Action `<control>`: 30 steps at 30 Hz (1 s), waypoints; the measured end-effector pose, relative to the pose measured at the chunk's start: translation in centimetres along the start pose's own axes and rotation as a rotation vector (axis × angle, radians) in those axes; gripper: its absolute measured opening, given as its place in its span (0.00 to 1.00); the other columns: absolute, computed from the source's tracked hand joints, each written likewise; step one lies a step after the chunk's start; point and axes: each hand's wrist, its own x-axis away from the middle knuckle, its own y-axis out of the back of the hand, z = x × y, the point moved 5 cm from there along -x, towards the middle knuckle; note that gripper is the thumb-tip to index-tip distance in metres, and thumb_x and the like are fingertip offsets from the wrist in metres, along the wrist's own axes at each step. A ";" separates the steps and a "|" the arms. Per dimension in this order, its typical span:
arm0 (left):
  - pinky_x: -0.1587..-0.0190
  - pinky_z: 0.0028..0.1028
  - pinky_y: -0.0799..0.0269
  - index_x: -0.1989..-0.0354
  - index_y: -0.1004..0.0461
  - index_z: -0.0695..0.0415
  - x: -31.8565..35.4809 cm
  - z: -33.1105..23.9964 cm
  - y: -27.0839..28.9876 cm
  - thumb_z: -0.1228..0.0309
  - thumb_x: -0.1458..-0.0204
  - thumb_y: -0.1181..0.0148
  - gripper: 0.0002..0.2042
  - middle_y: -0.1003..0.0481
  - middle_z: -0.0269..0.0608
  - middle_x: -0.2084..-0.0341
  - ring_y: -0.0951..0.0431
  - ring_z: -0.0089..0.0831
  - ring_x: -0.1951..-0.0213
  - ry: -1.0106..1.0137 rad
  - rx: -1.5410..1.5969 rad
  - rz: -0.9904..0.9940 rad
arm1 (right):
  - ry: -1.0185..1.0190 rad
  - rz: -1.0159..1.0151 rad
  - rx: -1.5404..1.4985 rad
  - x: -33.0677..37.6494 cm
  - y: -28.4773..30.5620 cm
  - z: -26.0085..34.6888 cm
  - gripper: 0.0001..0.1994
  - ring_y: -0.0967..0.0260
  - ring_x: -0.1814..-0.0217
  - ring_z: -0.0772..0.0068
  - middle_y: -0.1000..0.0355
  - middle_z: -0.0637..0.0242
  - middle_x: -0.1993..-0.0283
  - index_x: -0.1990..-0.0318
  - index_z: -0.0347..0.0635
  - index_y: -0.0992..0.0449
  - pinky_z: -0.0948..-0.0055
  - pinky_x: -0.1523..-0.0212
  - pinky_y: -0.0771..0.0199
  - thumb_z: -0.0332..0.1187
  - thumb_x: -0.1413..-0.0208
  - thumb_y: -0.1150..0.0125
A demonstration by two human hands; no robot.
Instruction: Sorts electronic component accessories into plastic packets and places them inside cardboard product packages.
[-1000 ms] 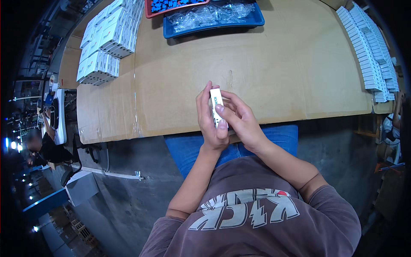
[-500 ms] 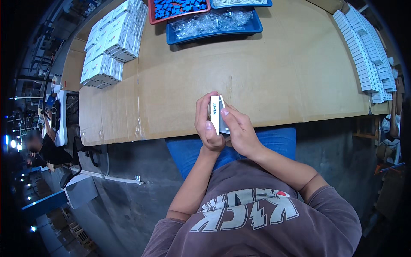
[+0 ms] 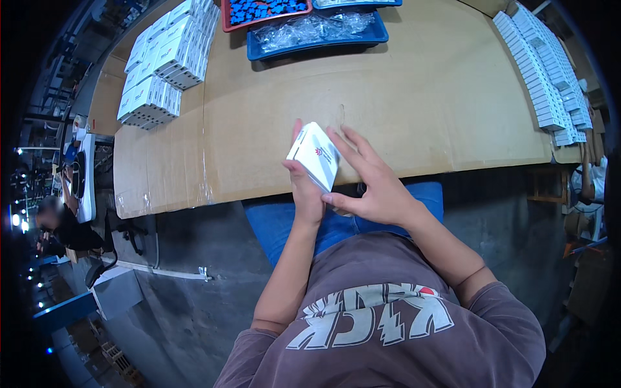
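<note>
A small white carton (image 3: 321,156) is apparently being positioned, gripped by the left hand's (image 3: 308,195) fingers, the right hand's (image 3: 380,189) spread alongside, with steady support called for next.

- Left hand (image 3: 307,196) is held half-curled, left thumb (image 3: 295,169) spread from fingers (image 3: 297,127).
- Right hand (image 3: 383,191) is opened, right fingers (image 3: 352,154) extended, right thumb (image 3: 345,203) pointed leftward.
- Bare forearms (image 3: 446,242) are angled inward.

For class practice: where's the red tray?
At the head view's top, left of centre, the red tray lies beyond the blue tray holding clear plastic.
</note>
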 end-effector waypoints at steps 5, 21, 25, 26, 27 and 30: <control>0.39 0.37 0.26 0.28 0.40 0.51 3.0 0.6 -3.1 0.33 0.33 0.70 0.39 0.29 0.43 0.40 0.25 0.36 0.39 0.572 0.406 0.108 | 0.414 -0.100 0.237 0.5 1.3 -0.2 0.45 0.41 0.25 0.43 0.41 0.46 0.26 0.29 0.44 0.33 0.42 0.25 0.48 0.53 0.54 0.24; 0.40 0.47 0.24 0.28 0.42 0.55 5.1 0.7 -0.8 0.38 0.30 0.72 0.36 0.26 0.55 0.42 0.22 0.52 0.43 0.605 0.807 0.101 | 0.298 -0.214 -0.762 -0.9 2.5 0.8 0.30 0.33 0.33 0.63 0.35 0.55 0.32 0.36 0.39 0.28 0.59 0.32 0.35 0.47 0.39 0.31; 0.37 0.39 0.28 0.29 0.40 0.53 -0.5 -0.5 1.0 0.43 0.28 0.71 0.31 0.29 0.51 0.37 0.26 0.43 0.38 0.165 0.562 -0.083 | 0.361 -0.444 -0.471 -4.0 4.5 -2.7 0.23 0.32 0.39 0.61 0.33 0.57 0.44 0.49 0.40 0.24 0.64 0.38 0.30 0.40 0.47 0.23; 0.36 0.38 0.30 0.29 0.40 0.54 -1.4 -0.1 1.8 0.46 0.27 0.70 0.29 0.29 0.50 0.37 0.27 0.41 0.37 0.090 0.451 -0.104 | 0.385 -0.471 -0.178 -4.4 5.3 -3.5 0.22 0.31 0.41 0.61 0.33 0.57 0.44 0.53 0.40 0.23 0.65 0.41 0.28 0.38 0.50 0.20; 0.34 0.36 0.33 0.29 0.41 0.55 -2.3 0.1 2.4 0.49 0.26 0.68 0.28 0.30 0.49 0.38 0.28 0.40 0.37 0.018 0.338 -0.127 | 0.402 -0.494 0.115 -4.9 6.0 -4.3 0.21 0.30 0.43 0.61 0.33 0.57 0.44 0.56 0.40 0.23 0.67 0.44 0.27 0.36 0.54 0.18; 0.32 0.43 0.38 0.32 0.36 0.58 -3.3 1.5 5.1 0.57 0.26 0.63 0.23 0.30 0.55 0.40 0.30 0.49 0.37 -0.296 -0.537 -0.157 | 0.328 -0.403 0.232 -4.3 6.0 -6.9 0.21 0.26 0.49 0.56 0.25 0.59 0.52 0.65 0.41 0.21 0.62 0.50 0.23 0.34 0.67 0.15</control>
